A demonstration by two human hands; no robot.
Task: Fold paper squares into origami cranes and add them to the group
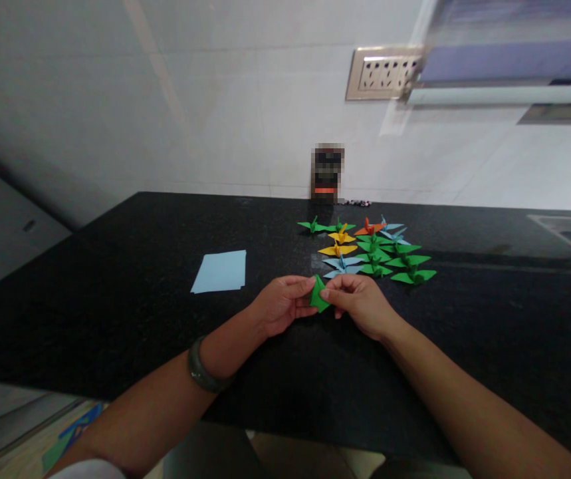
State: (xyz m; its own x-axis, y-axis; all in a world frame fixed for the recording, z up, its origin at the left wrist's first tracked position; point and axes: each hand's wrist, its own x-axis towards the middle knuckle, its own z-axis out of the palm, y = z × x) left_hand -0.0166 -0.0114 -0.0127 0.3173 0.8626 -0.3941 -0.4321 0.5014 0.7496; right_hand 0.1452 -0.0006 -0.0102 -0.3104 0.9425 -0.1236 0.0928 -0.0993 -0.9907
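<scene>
A small piece of folded green paper [319, 298] is held up between my two hands, just above the dark counter. My left hand [285, 305] pinches its left edge with thumb and fingers. From the other side my right hand [357, 303] grips it, thumb pressed on the front face. The fingertips cover parts of the paper's edges. Just beyond my hands stand several folded paper cranes: green ones [413, 276], yellow ones [338, 250], light blue ones [343, 265] and an orange one [367, 227].
A stack of light blue paper sheets [221, 271] lies left of my hands on the black counter [115, 299]. Against the tiled wall stands a blurred-out dark object [327, 174], with a beaded string [357, 203] beside it. A sink edge [564, 223] shows at right.
</scene>
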